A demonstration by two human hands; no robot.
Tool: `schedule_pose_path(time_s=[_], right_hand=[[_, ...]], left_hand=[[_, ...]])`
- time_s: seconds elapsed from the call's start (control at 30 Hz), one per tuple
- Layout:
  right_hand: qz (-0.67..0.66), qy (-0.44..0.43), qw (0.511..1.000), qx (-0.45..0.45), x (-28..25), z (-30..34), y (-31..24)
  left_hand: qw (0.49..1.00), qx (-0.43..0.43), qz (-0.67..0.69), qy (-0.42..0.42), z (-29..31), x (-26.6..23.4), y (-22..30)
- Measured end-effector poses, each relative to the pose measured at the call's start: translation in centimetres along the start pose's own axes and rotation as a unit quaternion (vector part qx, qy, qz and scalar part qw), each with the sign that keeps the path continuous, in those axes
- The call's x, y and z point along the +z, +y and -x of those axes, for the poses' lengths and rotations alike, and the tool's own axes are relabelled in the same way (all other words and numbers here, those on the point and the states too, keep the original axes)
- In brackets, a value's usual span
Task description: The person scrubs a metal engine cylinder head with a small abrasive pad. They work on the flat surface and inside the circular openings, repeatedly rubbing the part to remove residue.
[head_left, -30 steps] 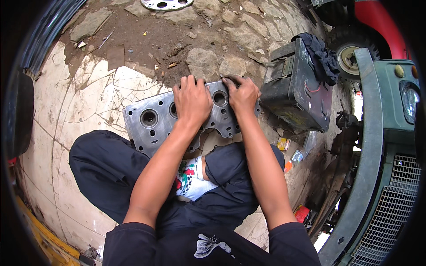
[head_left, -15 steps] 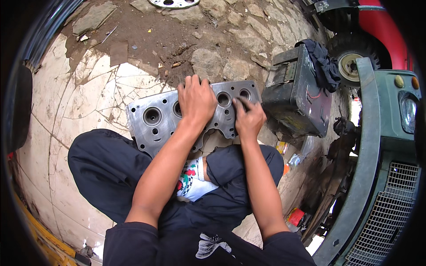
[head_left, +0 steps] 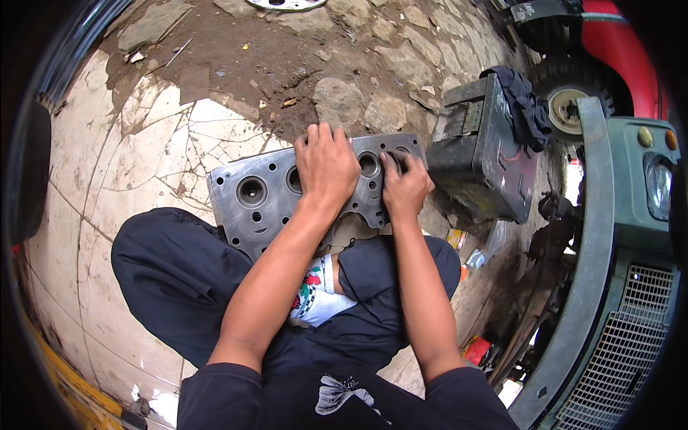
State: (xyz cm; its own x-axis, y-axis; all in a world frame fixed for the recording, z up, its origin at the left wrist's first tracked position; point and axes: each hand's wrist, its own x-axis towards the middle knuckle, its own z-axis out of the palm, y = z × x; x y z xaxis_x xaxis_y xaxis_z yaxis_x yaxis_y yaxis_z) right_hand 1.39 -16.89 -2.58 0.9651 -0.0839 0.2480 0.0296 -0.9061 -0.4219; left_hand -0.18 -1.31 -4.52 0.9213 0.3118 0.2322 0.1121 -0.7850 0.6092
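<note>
A grey metal cylinder head (head_left: 276,204) lies tilted across my crossed legs, its flat face up with round valve openings and bolt holes. My left hand (head_left: 328,168) rests over its middle, the fingers hooked on the far edge, covering part of one valve opening. At the right end, my right hand (head_left: 408,188) has its fingers bent down onto the face, between two valve openings. Whether a small thing is pinched in those fingers is hidden.
A dark metal box (head_left: 476,158) with a black cloth (head_left: 517,107) on it stands just right of the cylinder head. Farther right is a green vehicle front with a bumper (head_left: 598,236). Stones (head_left: 337,100) and soil lie beyond the cracked tiles (head_left: 150,165).
The cylinder head and both hands appear slightly farther right in the picture. My right hand's fingers have shifted a little over the face. My left hand keeps its place on the metal.
</note>
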Motion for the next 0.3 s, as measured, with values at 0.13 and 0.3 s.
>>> schedule_pose_path(time_s=[0.13, 0.3], right_hand=[[0.084, 0.02, 0.996, -0.02, 2.3, -4.0, -2.1], [-0.024, -0.062, 0.998, -0.013, 1.2, -2.5, -0.8]], left_hand=[[1.0, -0.006, -0.003, -0.024, 0.2, -0.4, 0.7], [0.999, -0.017, -0.001, -0.037, -0.7, -0.1, -0.2]])
